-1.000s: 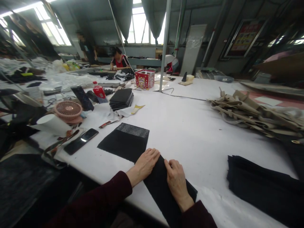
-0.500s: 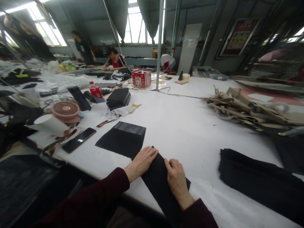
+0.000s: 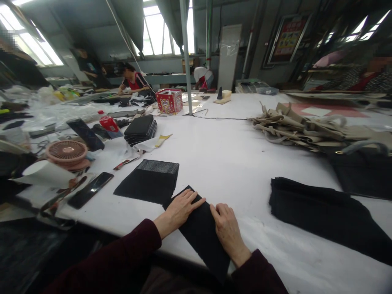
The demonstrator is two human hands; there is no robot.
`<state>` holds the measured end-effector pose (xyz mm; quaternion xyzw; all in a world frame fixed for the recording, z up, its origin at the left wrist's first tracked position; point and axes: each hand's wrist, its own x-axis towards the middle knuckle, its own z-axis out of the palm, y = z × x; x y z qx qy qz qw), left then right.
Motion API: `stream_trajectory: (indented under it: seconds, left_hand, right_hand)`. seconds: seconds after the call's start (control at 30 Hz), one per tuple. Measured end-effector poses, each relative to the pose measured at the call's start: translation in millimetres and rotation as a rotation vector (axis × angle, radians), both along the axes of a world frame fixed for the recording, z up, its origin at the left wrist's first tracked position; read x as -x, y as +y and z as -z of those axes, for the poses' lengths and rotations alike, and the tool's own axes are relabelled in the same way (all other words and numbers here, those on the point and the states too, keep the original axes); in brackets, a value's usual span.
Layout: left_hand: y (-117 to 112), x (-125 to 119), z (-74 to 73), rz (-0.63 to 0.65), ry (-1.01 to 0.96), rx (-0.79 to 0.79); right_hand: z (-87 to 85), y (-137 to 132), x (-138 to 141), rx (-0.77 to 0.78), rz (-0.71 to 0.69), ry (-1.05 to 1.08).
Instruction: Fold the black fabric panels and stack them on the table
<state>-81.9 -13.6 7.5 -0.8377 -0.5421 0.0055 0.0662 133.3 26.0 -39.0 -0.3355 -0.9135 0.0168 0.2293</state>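
A black fabric piece [image 3: 203, 241] lies aslant at the table's near edge, its lower end hanging toward me. My left hand [image 3: 179, 210] rests flat on its far end, fingers stretched out and the forefinger a little apart. On the right edge of the same fabric, my right hand [image 3: 228, 230] has curled fingers and appears to grip that edge; what lies under the palm is hidden. Just beyond my left hand lies a flat black fabric stack [image 3: 148, 183] with a speckled grey strip along its far side.
Layered black fabric [image 3: 318, 216] lies at right, below a heap of beige pieces [image 3: 284, 128]. On the left are a phone [image 3: 90, 190], a pink fan [image 3: 67, 153], a red-labelled bottle [image 3: 108, 122] and folded black pieces [image 3: 141, 128]. A pole [image 3: 186, 57] stands mid-table. Several people are around the room.
The view has turned slightly right. My left forefinger has spread away from the other fingers. A fabric corner that stuck out right of my right hand no longer shows.
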Motion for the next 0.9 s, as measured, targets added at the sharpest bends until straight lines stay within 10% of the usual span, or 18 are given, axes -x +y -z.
stream_trajectory:
  seconds: [0.9]
  left_hand:
    - [-2,-47,-6.5,0.106,-0.013,0.050]
  right_hand:
    - [-7.1,-9,-47,0.005,-0.028,0.006]
